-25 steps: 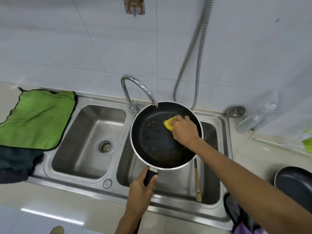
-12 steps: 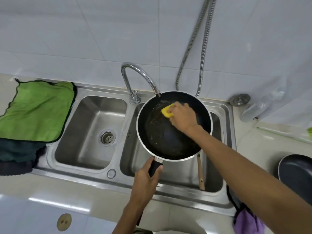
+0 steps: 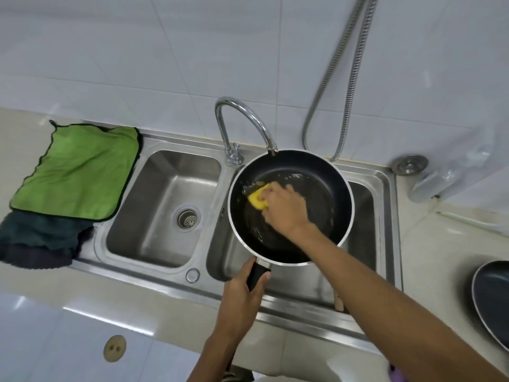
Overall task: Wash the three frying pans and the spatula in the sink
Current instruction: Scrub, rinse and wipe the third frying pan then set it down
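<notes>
The frying pan (image 3: 305,168) was held over the right basin (image 3: 363,216) of the steel sink, just under the spout of the faucet (image 3: 242,117), with suds and greasy streaks seen on its dark inside. A yellow sponge (image 3: 257,200) was pressed to the pan's left inner side by the right hand (image 3: 285,209), whose fingers (image 3: 275,188) were curled over it. The black handle (image 3: 257,272) was gripped by the left hand (image 3: 242,296), its fingers wrapped round it. The step in hand was judged to be the scrubbing of this pan. A wooden spatula (image 3: 338,301) was seen leaning in the same basin, and a second pan (image 3: 493,299) lay on the desk to the right; a third was not in view. Next, the unscrubbed right side would likely need the sponge, and then a rinse under the faucet would be called for.
</notes>
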The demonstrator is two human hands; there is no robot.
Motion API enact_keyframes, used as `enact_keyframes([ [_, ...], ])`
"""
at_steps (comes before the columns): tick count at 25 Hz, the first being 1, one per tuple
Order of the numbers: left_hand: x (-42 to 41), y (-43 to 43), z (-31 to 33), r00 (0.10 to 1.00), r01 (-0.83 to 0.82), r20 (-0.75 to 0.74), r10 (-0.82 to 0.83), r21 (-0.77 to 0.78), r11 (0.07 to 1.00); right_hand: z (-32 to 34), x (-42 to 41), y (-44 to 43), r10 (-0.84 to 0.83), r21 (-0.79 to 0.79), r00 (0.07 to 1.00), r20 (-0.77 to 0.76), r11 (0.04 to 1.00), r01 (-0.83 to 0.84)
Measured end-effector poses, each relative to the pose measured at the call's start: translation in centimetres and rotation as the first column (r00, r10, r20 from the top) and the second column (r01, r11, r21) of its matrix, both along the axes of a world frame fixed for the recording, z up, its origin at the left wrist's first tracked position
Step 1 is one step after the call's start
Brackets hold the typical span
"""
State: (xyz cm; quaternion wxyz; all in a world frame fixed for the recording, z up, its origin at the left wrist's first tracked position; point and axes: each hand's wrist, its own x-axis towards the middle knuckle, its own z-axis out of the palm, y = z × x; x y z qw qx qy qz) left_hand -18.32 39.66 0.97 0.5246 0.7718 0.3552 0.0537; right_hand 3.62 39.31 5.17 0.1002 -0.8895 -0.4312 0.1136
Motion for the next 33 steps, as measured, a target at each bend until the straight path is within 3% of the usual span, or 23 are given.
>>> enact_keyframes([
  [3,-0.5,0.0,0.3,0.998,-0.06,-0.006,0.059,-0.028,0.998,0.5,5.4,-0.9,-0.114,-0.09,0.991,0.067,0.989,0.12],
  [6,-1.0,0.1,0.2,0.994,-0.108,-0.006,0.108,-0.029,0.994,0.2,4.6,-5.5,-0.071,-0.125,0.984,0.166,0.988,0.093],
  [10,-1.1,0.4,0.2,0.994,-0.106,-0.031,0.106,-0.001,0.994,-0.9,-4.2,-6.4,0.102,-0.078,0.994,0.033,0.992,-0.099],
  [14,-0.7,-0.8,1.3,0.996,-0.079,-0.034,0.08,0.006,0.997,-0.1,-2.4,0.2,0.089,0.021,0.996,0.014,0.996,-0.089],
  [20,-0.4,-0.1,0.9,0.993,-0.115,-0.009,0.114,-0.031,0.993,1.2,5.1,-2.8,-0.04,-0.221,0.985,0.167,0.972,0.077],
  [23,0.2,0.2,0.8,0.996,-0.082,0.019,0.082,-0.004,0.997,1.1,1.0,-6.2,0.09,-0.272,0.989,0.116,0.961,-0.056],
  [27,1.2,-0.8,0.7,1.0,-0.025,-0.015,0.025,0.021,0.999,0.5,-3.3,-2.8,0.179,-0.122,0.984,0.004,0.977,-0.178],
  [33,1.1,-1.5,1.2,0.999,-0.036,-0.031,0.036,0.014,0.999,1.0,4.8,0.7,-0.082,-0.182,0.996,0.036,0.98,0.087],
])
